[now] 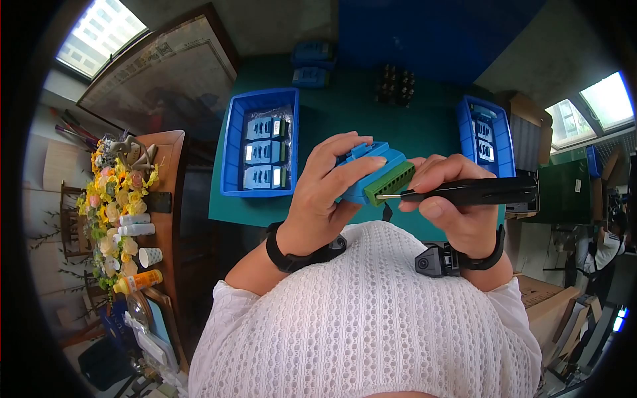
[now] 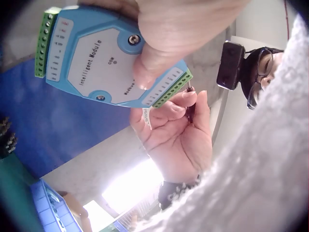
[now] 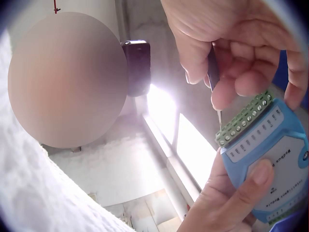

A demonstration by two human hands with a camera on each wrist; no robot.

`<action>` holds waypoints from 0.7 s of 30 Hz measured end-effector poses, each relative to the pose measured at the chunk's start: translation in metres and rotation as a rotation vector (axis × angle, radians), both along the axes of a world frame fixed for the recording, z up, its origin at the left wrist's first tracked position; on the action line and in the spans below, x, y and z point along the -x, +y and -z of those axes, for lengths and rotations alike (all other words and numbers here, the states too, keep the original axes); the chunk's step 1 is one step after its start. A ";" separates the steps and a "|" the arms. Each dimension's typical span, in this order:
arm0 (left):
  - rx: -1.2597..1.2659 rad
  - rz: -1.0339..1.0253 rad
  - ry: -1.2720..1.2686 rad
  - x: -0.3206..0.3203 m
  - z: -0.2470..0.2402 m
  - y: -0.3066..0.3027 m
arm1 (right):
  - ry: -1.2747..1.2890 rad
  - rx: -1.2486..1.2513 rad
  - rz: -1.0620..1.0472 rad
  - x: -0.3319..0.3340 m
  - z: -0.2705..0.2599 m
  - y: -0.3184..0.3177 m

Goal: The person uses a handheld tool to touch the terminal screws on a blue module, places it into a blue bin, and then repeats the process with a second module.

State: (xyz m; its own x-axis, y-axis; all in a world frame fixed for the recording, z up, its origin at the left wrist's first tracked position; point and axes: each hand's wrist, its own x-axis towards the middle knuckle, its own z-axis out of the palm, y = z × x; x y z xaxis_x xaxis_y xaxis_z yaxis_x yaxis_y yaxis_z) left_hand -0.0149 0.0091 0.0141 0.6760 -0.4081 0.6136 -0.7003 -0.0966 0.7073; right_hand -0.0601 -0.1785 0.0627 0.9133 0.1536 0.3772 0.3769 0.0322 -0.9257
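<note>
My left hand (image 1: pixel 324 189) holds a blue module (image 1: pixel 388 161) up over the table's near edge, its thumb on the face labelled "Intelligent Module" in the left wrist view. Green screw terminal blocks run along two opposite ends of the module. In my right hand (image 1: pixel 458 209) is a screwdriver with a black handle (image 1: pixel 494 192), pinched between thumb and fingers. Its thin metal shaft points left, and the tip meets the end of the near green terminal block (image 3: pixel 245 117). Small round screw heads line this block in the right wrist view.
On the green table (image 1: pixel 338 119), a blue bin (image 1: pixel 229 149) at left holds several similar modules; another blue bin (image 1: pixel 507 142) stands at right. Dark small parts (image 1: pixel 395 85) and more blue modules (image 1: pixel 310 76) sit at the back. A wooden side table (image 1: pixel 169 149) bears flowers and cups.
</note>
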 end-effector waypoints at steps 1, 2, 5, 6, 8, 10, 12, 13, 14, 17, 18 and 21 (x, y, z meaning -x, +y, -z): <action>-0.001 0.001 -0.003 0.000 0.000 0.000 | -0.014 0.011 -0.005 -0.001 0.001 0.000; -0.001 0.001 -0.005 -0.001 0.000 0.000 | -0.017 0.014 -0.008 -0.001 0.001 0.000; -0.006 -0.002 -0.010 -0.001 0.002 0.000 | -0.009 0.006 -0.002 -0.002 0.001 0.000; -0.012 -0.003 -0.012 -0.002 0.002 0.000 | 0.005 -0.006 0.009 -0.002 0.001 0.001; -0.018 -0.004 -0.017 -0.002 0.002 0.000 | -0.006 0.008 0.014 -0.002 0.001 0.001; -0.022 -0.003 -0.023 -0.003 0.002 0.000 | -0.055 0.063 0.001 -0.005 0.002 0.000; -0.022 0.002 0.008 -0.002 0.003 0.000 | -0.087 0.099 -0.007 -0.007 0.003 -0.002; -0.022 0.005 0.023 -0.002 0.004 0.000 | -0.103 0.118 -0.010 -0.008 0.004 -0.003; -0.007 0.017 0.088 -0.002 0.003 -0.001 | 0.005 0.035 0.014 -0.006 0.004 -0.003; 0.030 0.061 0.246 -0.003 0.005 -0.006 | 0.136 -0.242 0.116 -0.009 0.013 0.002; 0.039 0.083 0.276 -0.004 0.011 -0.007 | 0.139 -0.277 0.116 -0.014 0.020 -0.001; 0.015 0.106 0.347 -0.008 0.015 -0.006 | 0.185 -0.285 0.153 -0.022 0.019 -0.010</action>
